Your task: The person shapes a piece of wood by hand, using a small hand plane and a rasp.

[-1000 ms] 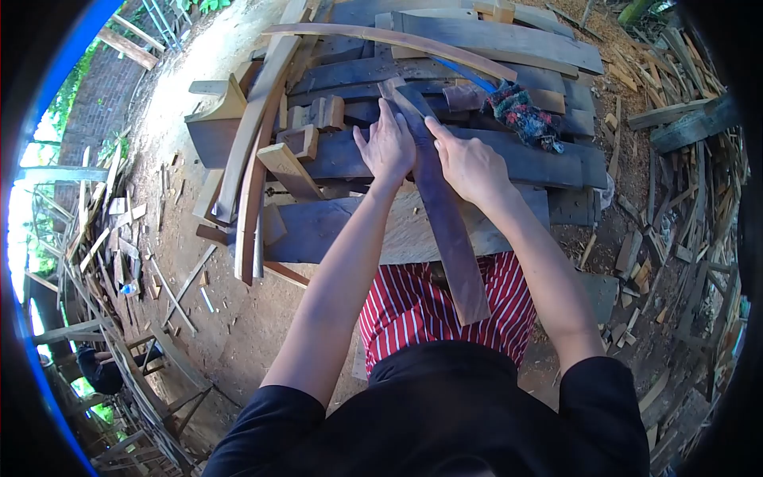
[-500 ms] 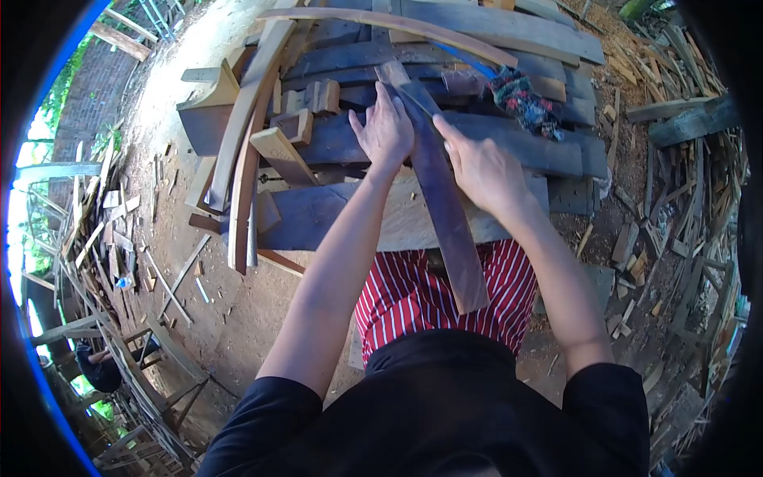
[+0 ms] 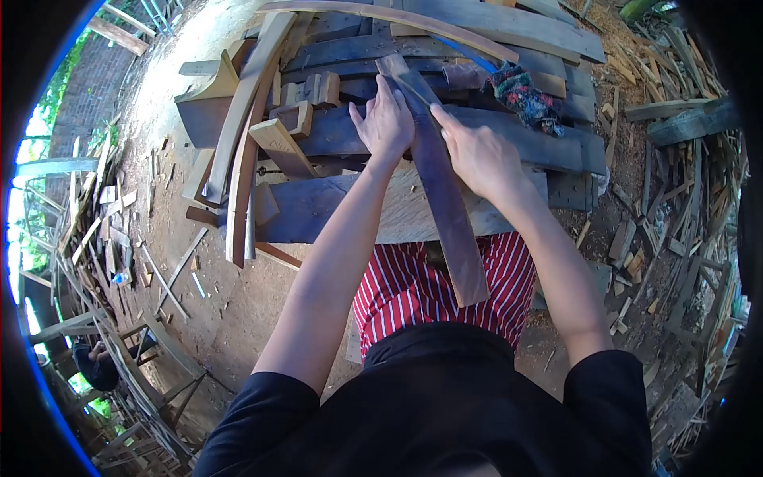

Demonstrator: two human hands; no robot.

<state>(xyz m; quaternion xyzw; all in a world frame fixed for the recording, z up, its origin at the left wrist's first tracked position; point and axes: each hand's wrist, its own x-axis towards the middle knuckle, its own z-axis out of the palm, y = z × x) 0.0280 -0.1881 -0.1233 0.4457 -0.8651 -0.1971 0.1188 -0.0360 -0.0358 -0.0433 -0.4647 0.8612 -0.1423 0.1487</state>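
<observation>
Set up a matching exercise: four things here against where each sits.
1 dark plank
2 left hand
3 patterned cloth
4 curved wooden strip

A far right on the stacked boards
B arching across the stack's far end
C jutting over the near edge, above a red-striped garment
D pressed open against the plank's left side

Pairs: 1-C, 2-D, 3-A, 4-B.

A long, dark brown plank point(image 3: 449, 215) lies slantwise on the woodpile point(image 3: 318, 216), near end overhanging.
</observation>
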